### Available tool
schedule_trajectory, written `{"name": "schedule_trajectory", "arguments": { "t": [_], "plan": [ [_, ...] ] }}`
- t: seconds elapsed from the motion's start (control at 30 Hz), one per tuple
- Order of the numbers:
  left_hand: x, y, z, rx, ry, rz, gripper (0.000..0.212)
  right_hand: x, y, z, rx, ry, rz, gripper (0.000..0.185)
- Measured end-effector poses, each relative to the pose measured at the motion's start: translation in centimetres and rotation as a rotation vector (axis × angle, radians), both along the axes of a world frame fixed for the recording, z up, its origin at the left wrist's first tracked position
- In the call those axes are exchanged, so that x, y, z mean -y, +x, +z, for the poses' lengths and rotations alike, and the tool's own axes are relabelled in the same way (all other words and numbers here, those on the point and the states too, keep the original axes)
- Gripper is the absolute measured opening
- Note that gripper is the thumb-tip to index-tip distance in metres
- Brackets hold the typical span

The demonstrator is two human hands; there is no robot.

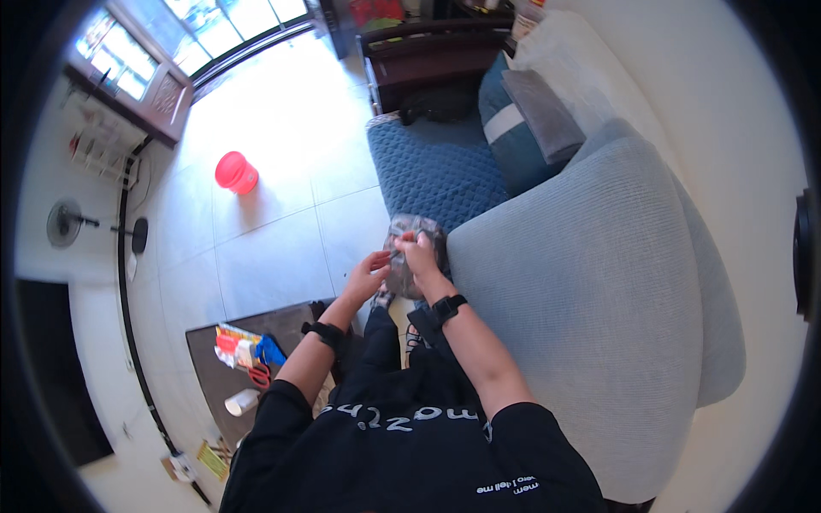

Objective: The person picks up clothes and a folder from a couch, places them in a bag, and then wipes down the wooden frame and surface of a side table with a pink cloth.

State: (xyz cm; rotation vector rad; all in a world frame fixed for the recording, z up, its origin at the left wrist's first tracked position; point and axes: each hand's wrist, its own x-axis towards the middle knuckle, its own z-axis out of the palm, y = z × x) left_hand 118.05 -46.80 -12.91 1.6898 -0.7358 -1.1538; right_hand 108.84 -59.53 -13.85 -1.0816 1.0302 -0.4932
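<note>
A soft patterned bag or pouch (403, 282), grey and brownish, lies just ahead of my legs by the front edge of the blue quilted seat cover (436, 173). My right hand (420, 256) is on top of it, thumb and fingers pinching something small at its upper part; what exactly is too small to tell. At the bag's left side is my left hand (371, 276), its fingers bent towards the bag; whether they grip its edge cannot be told. Both wrists wear black bands.
To the right stands a large light-grey ribbed cushion (577, 308). At lower left, a dark table (205, 346) bears red-handled scissors (259, 376), a white cup (241, 403) and small packets. A pink bucket (236, 173) stands on the tiled floor, with a fan (65, 222) beyond.
</note>
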Motion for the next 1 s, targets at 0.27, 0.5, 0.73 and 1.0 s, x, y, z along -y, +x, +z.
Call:
{"name": "schedule_trajectory", "arguments": {
  "t": [0.27, 0.5, 0.73, 1.0],
  "plan": [
    [14.9, 2.0, -4.2, -0.038, -0.111, -0.224, 0.070, 12.7, 3.0, -1.0, 0.039, -0.059, -0.353, 0.011],
    [25.0, 4.3, -7.5, -0.162, -0.024, -0.429, 0.069, 18.8, 2.8, -4.6, -0.171, 0.260, -0.714, 0.036],
    [26.0, 3.2, -7.8, -0.285, 0.323, -0.496, 0.052, 14.4, 1.4, -0.9, -0.306, -0.318, -0.477, 0.031],
    [15.3, -5.1, -1.2, 0.070, 0.496, -1.442, 0.033, -2.4, -16.1, 13.0, -0.078, -0.298, -0.156, 0.031]
  ]
}}
